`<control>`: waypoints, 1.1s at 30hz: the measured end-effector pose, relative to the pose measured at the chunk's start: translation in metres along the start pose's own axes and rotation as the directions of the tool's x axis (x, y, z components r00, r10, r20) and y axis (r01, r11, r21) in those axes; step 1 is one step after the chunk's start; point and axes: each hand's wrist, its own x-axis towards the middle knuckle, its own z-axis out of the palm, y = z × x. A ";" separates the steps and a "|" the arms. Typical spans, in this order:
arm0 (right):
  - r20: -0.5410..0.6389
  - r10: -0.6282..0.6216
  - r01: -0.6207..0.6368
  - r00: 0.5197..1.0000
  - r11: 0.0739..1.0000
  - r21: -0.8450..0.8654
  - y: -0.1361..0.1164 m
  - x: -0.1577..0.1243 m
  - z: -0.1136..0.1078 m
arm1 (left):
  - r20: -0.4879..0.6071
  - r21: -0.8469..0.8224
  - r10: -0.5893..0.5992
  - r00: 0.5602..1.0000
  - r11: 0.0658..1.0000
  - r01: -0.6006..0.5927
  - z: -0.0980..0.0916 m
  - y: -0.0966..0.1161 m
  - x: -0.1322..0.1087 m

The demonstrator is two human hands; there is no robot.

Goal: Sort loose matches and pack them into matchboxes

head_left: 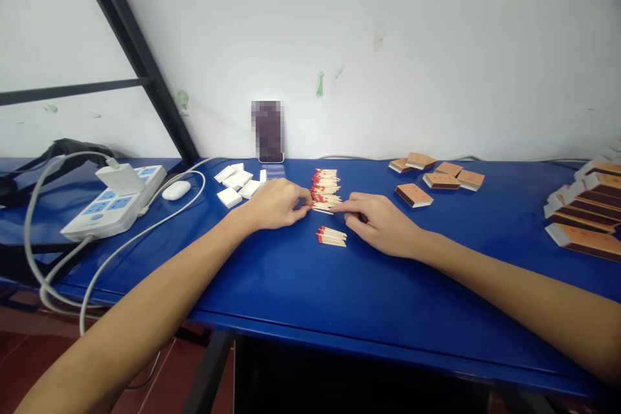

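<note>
A long pile of red-tipped matches [326, 186] lies on the blue table [301, 291], heads mostly to the left. My left hand [281, 204] touches the near left edge of the pile, thumb and fingertips close together at the match heads; whether a match is between them is too small to tell. From the right, my right hand [381, 223] reaches the near end of the pile, its index finger stretched out to the match sticks and the other fingers curled. Nearer to me lies a smaller group of matches [332, 237], side by side.
White box trays [229, 198] lie left of the matches. Orange matchboxes [414, 195] are scattered at the right, with more stacked [587, 239] at the far right. A phone [270, 132] leans on the wall. A power strip [116, 207], cables and a white case [176, 191] lie left.
</note>
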 end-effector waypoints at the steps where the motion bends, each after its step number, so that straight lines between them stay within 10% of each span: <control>1: 0.002 0.002 -0.002 1.000 1.000 -0.003 0.000 0.000 0.000 | 0.002 -0.012 0.003 1.000 1.000 -0.003 0.000 0.000 0.000; 26: -0.026 -0.076 0.079 0.997 0.987 0.142 0.002 0.000 0.000 | 0.062 -0.291 0.099 0.993 0.954 -0.077 0.000 0.014 -0.002; 33: -0.012 0.004 -0.003 1.000 0.999 0.042 0.001 0.000 0.000 | -0.022 -0.115 -0.021 1.000 0.993 0.018 0.000 0.003 0.000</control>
